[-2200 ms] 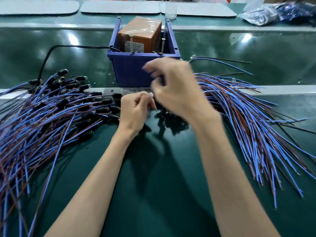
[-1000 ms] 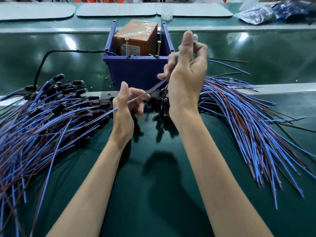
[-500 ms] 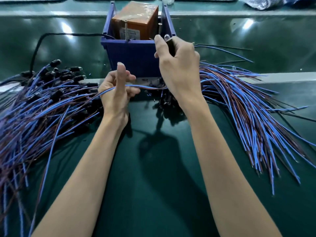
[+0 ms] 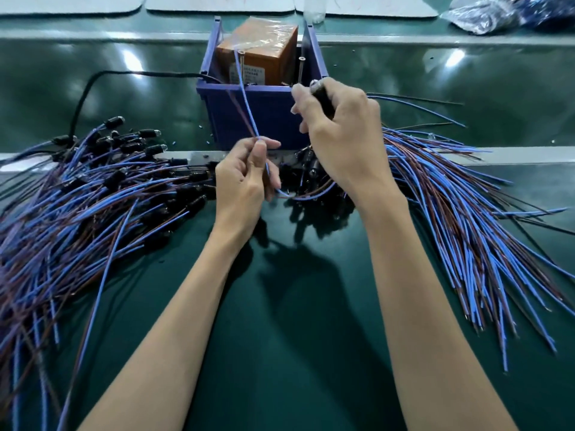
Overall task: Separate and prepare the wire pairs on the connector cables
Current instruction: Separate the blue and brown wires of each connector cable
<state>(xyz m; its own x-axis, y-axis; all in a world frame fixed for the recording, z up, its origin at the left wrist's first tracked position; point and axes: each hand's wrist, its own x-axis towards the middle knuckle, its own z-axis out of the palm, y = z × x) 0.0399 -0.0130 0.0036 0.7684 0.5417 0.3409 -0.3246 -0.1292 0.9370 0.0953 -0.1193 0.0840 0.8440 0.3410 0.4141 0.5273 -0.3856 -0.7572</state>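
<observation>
My left hand (image 4: 245, 181) pinches the blue and brown wire pair (image 4: 247, 104) of one connector cable; the pair's free end stands up in front of the blue bin (image 4: 264, 119). From my fingers the pair loops down and right to my right hand (image 4: 339, 135), which grips the cable's black connector (image 4: 320, 91), its metal tip poking out above my fingers. A pile of cables with black connectors (image 4: 93, 194) lies at the left. A second pile (image 4: 466, 219) fans out to the right, its connectors bunched beneath my hands.
The blue bin holds an orange box (image 4: 261, 48) wrapped in film and two upright metal pins. A black cord (image 4: 102, 79) runs into the bin from the left. White pads and a plastic bag (image 4: 497, 14) lie along the far edge of the green belt.
My left hand has turned the wire pair from lying leftward to pointing up in front of the bin. My right hand has stayed by the bin, holding the connector.
</observation>
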